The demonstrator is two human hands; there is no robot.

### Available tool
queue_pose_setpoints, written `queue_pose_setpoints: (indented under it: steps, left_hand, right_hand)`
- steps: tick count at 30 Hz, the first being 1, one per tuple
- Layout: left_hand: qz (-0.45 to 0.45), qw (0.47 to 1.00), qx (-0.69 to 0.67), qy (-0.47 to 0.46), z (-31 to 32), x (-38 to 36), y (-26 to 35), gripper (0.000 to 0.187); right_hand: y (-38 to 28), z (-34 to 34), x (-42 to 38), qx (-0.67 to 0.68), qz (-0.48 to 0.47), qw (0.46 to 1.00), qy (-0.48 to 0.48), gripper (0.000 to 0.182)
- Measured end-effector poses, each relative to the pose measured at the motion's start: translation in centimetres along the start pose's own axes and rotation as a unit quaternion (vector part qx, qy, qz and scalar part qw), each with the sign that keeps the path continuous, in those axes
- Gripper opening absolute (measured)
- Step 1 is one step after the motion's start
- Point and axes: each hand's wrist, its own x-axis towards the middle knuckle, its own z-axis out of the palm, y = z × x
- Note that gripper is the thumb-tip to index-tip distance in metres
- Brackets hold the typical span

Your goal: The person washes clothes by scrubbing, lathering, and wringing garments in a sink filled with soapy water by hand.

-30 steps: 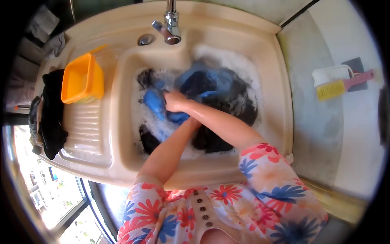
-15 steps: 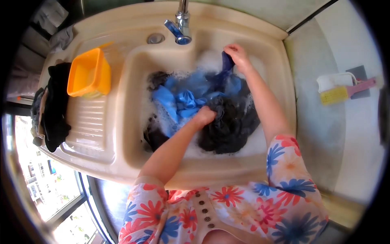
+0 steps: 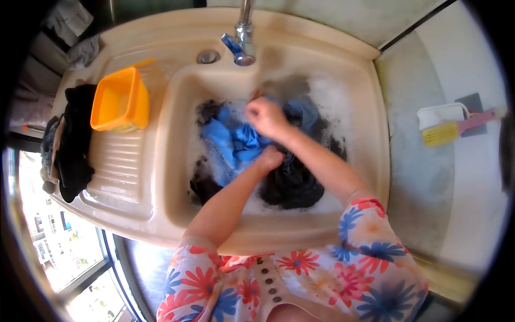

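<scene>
Right hand (image 3: 265, 116) now by crumpled wet blue cloth (image 3: 221, 144), curled, hold unclear; left hand (image 3: 271, 158) clenches soaked black fabric (image 3: 295, 185) alongside: work converges.

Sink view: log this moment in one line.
left hand: on dark cloth; right hand: over basin near blue cloth; orange tub: on drainboard

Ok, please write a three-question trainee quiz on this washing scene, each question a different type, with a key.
1. Multiple choice: what colour is the container on the ribbed drainboard?
A) Green
B) Orange
C) White

2. True or false: in the picture, the left hand is lower than the right hand and near the bright blue cloth.

3. Fill in the blank: the yellow brush at the picture's right has a ____ handle.

Key: 1. B; 2. True; 3. Pink
</scene>
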Motion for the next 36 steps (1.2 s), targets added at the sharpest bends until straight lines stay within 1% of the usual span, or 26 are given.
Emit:
queue_pose_setpoints:
  steps: [1,2,3,4,5,6,7,9,10,11,12,13,14,15,16,17,18,19,20,21,23,27,29,32,34,36]
  left_hand:
    - [0.108,0.984,0.142,-0.018,-0.4,0.4,-1.6,0.025]
    - [0.218,0.936,0.275,-0.006,-0.7,0.7,-3.1,0.024]
    - [0.204,0.819,0.525,-0.105,-2.2,4.3,-7.9,0.028]
    - [0.255,0.784,0.56,-0.084,-1.6,-2.5,2.2,0.024]
    - [0.289,0.661,0.675,-0.155,-0.8,0.1,0.1,0.023]
    - [0.284,0.658,0.682,-0.15,-0.3,1.0,-1.5,0.024]
    - [0.278,0.656,0.687,-0.143,-0.1,0.7,-1.5,0.024]
    - [0.239,0.725,0.633,-0.129,-0.9,-1.0,0.1,0.024]
    - [0.219,0.757,0.604,-0.12,-1.3,-2.0,1.3,0.027]
    - [0.198,0.885,0.408,-0.103,-1.2,-2.7,1.6,0.03]
    - [0.166,0.964,0.189,-0.082,-1.0,-3.7,1.6,0.033]
    - [0.125,0.99,-0.044,-0.056,-0.7,-4.1,1.6,0.037]
    - [0.029,0.998,-0.005,-0.058,-0.9,-3.4,2.5,0.039]
    - [-0.068,0.995,0.036,-0.066,-1.2,-2.7,3.4,0.042]
    - [-0.054,0.996,0.018,-0.069,-1.0,-1.6,2.3,0.037]
    - [-0.043,0.996,0.003,-0.075,-0.8,-0.7,1.2,0.033]
    - [-0.028,0.996,-0.058,-0.054,-0.7,-1.7,1.9,0.026]
    - [-0.039,0.997,-0.047,-0.052,-0.6,-1.4,1.8,0.025]
    - [-0.052,0.997,-0.037,-0.05,-0.5,-0.9,1.4,0.024]
    - [-0.066,0.996,-0.027,-0.047,-0.6,-0.7,1.1,0.023]
    - [-0.055,0.989,-0.084,-0.106,-1.2,-1.6,2.4,0.023]
    - [-0.064,0.968,-0.137,-0.199,-1.7,-3.2,5.1,0.029]
    - [-0.063,0.95,-0.213,-0.221,-1.8,-3.4,5.4,0.031]
    - [-0.05,0.917,-0.311,-0.244,-1.7,-3.5,6.4,0.032]
    - [-0.036,0.905,-0.353,-0.236,-2.2,-3.7,7.2,0.031]
    - [-0.028,0.9,-0.377,-0.218,-2.7,-4.1,8.0,0.029]
  right_hand:
    - [-1.8,1.8,-0.9,0.036,-0.033,0.999,-0.015,0.008]
    - [-3.3,3.8,-1.6,0.045,-0.051,0.996,-0.048,0.008]
    - [-5.1,5.2,-1.8,0.036,-0.053,0.992,-0.108,0.007]
    - [-6.2,6.9,-1.8,0.003,-0.096,0.985,-0.144,0.007]
    - [-6.9,8.3,-1.6,-0.013,-0.112,0.978,-0.177,0.009]
    - [-6.4,10.1,-1.1,-0.025,-0.108,0.969,-0.222,0.016]
    - [-6.6,10.2,-0.4,-0.035,-0.069,0.962,-0.263,0.019]
    - [-6.6,10.0,1.0,-0.058,0.007,0.937,-0.345,0.026]
    - [-5.7,10.4,1.3,-0.046,0.013,0.931,-0.361,0.034]
    - [-4.3,10.3,1.7,0.017,-0.024,0.932,-0.362,0.038]
    - [-3.2,9.1,2.0,0.094,-0.069,0.942,-0.313,0.038]
    - [-2.8,6.5,1.8,0.14,-0.121,0.962,-0.199,0.033]
    - [-2.4,3.0,2.0,0.156,-0.061,0.969,-0.182,0.026]
    - [-1.0,0.2,1.4,0.101,0.054,0.986,-0.124,0.024]
    - [2.9,-1.2,1.3,-0.033,0.028,0.999,-0.002,0.021]
    - [5.5,-4.0,0.6,-0.123,0.045,0.991,-0.011,0.02]
    - [10.8,-4.6,-1.0,-0.145,0.045,0.988,0.023,0.021]
    - [11.5,-6.5,-2.2,-0.184,0.167,0.964,-0.093,0.029]
    - [13.0,-6.7,-4.1,-0.272,0.194,0.935,-0.118,0.031]
    - [15.4,-5.6,-5.3,-0.275,0.205,0.926,-0.158,0.031]
    - [19.2,-3.6,-7.7,-0.277,0.231,0.902,-0.238,0.033]
    - [14.7,-4.7,-9.7,-0.069,0.262,0.916,-0.297,0.029]
    - [13.2,-5.1,-11.1,-0.006,0.289,0.895,-0.341,0.03]
    - [11.8,-4.8,-14.1,0.043,0.334,0.856,-0.392,0.031]
    - [10.9,-4.1,-15.3,0.064,0.356,0.851,-0.382,0.033]
    - [9.9,-4.3,-15.5,0.094,0.377,0.876,-0.287,0.035]
